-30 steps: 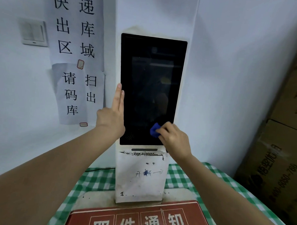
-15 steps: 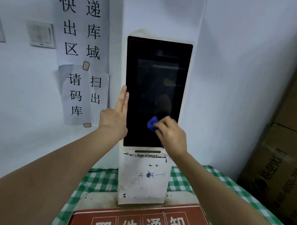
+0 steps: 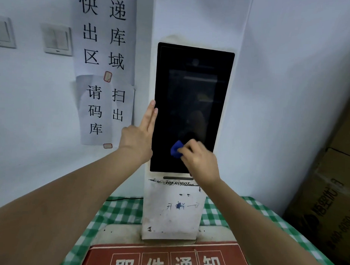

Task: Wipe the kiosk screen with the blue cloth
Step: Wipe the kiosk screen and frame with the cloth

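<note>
The wiping is under way, by the look of it: the right hand (image 3: 201,163) is pressing the blue cloth (image 3: 176,149) against the lower part of the kiosk screen (image 3: 193,105), a little left of the glass's middle line and above the bottom bezel. How much of the glass is already clean cannot be told, since the dark panel is showing only faint reflections and no clear line between wiped and unwiped areas; judging from where the cloth sits, the upper half and the right edge are probably still waiting for a pass. The cloth is bunched into a small wad, and the right hand's fingers (image 3: 186,147) are curling round it and pinching it, so that only its left end is peeking out beyond the fingertips while the rest is hidden under the hand. The left hand (image 3: 139,138) is holding nothing; its fingers are lying straight and together, pointing upward, touching the screen's left edge as if steadying the kiosk, which is standing on a green checked surface (image 3: 118,209).
</note>
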A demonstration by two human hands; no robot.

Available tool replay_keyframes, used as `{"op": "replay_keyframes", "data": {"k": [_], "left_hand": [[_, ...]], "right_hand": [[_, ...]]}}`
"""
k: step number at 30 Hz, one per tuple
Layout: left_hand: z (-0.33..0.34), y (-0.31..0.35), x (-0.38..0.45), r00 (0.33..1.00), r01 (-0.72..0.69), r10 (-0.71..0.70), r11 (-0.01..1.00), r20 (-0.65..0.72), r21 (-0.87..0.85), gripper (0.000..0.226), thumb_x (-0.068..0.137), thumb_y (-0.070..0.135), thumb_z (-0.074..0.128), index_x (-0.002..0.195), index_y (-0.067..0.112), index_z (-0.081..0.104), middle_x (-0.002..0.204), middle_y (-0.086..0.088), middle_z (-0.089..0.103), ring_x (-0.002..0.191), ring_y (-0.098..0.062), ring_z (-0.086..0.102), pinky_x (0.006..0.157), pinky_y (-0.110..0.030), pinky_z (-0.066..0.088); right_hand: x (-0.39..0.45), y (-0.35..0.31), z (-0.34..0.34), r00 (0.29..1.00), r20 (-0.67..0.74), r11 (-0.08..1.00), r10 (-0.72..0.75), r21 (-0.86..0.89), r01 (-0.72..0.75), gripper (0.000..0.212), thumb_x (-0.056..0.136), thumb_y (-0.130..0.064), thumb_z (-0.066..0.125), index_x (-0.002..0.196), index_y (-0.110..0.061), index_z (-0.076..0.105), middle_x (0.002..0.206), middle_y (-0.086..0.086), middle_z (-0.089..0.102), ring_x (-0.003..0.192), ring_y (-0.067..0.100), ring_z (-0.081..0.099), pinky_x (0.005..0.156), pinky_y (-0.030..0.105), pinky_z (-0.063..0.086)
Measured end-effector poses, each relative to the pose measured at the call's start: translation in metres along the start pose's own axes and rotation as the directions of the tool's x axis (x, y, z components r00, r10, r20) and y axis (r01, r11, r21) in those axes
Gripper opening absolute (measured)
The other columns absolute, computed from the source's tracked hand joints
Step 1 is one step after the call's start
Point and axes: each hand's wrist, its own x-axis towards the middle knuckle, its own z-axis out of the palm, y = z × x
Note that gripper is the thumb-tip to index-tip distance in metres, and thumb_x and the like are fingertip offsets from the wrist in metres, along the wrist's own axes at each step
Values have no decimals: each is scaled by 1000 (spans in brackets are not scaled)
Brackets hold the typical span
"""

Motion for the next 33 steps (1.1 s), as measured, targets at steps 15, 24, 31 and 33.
{"op": "replay_keyframes", "data": {"k": [15, 24, 31, 33], "left_hand": [[26, 0, -23, 997, -75, 75, 996, -10, 56, 91, 87, 20, 47, 150, 13, -19, 149, -4, -42, 71, -23, 42, 58, -31, 34], [35, -9, -20, 996, -88, 90, 990, -18, 111, 92, 88, 21, 46, 148, 14, -23, 151, -4, -40, 64, -24, 42, 55, -33, 31], [36, -10, -24, 996, -81, 83, 994, -27, 73, 93, 89, 24, 47, 148, 16, -25, 149, -2, -43, 66, -24, 41, 57, -34, 30], [37, -11, -24, 994, -96, 96, 995, -50, -4, 94, 89, 25, 48, 148, 17, -24, 147, 1, -44, 80, -26, 46, 59, -33, 32]], "right_hand": [[14, -15, -2, 999, -51, 1000, 0, 10, 0, 12, 74, -14, 72, 85, -17, 69, 81, 0, 58, 66, 19, 55, 35, 24, 35], [15, -35, 14, 995, -95, 1000, 13, -11, -14, 19, 69, -8, 77, 84, -14, 68, 80, 3, 58, 64, 21, 53, 39, 23, 28], [16, -32, 10, 990, 6, 989, -144, -38, 144, 16, 70, -12, 77, 83, -16, 68, 81, 1, 57, 65, 19, 53, 39, 24, 30], [31, -32, 0, 998, -52, 999, -31, 12, 32, 14, 75, -14, 73, 87, -14, 69, 84, 2, 59, 68, 20, 55, 38, 24, 35]]}}
